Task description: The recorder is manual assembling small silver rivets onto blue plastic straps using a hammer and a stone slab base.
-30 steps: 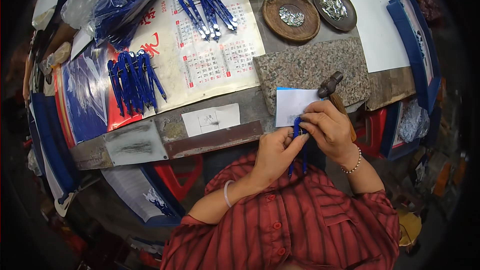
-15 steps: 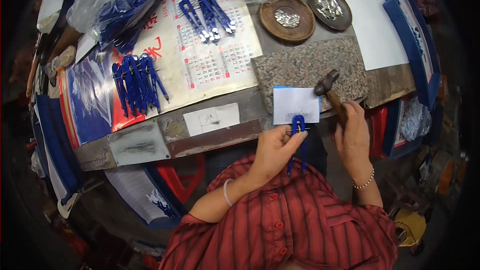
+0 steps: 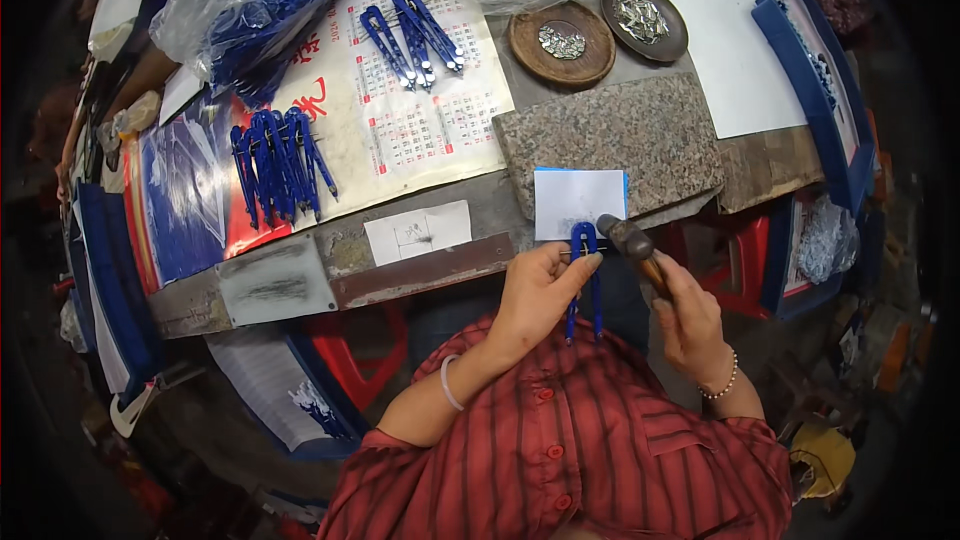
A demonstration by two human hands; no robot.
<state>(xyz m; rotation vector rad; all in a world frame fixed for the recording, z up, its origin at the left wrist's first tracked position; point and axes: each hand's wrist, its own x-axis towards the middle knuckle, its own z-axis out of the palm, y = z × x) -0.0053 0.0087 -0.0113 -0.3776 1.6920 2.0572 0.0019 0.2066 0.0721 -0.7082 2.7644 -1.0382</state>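
My left hand (image 3: pixel 538 292) pinches a blue two-legged piece (image 3: pixel 584 234) with a rounded, looped top and a thin metal pin across it. Its legs hang below my fingers. The looped top rests at the near edge of a white paper pad (image 3: pixel 578 196), which has a grey smudge and lies on a granite slab (image 3: pixel 630 130). My right hand (image 3: pixel 690 316) is wrapped round the wooden handle of a hammer (image 3: pixel 632 242). The hammer's dark head is close beside the looped top; whether they touch I cannot tell.
Several similar blue pieces (image 3: pixel 277 165) lie in a bunch on the left, others (image 3: pixel 412 38) on a calendar sheet (image 3: pixel 440 155). Two round dishes, one brown (image 3: pixel 525 50) and one darker (image 3: pixel 612 5), hold small silvery parts. Blue trays (image 3: pixel 855 180) stand at the right.
My right hand has brought the hammer down and left, from above the slab to beside the blue piece's top. My left hand keeps its pinch on the piece.
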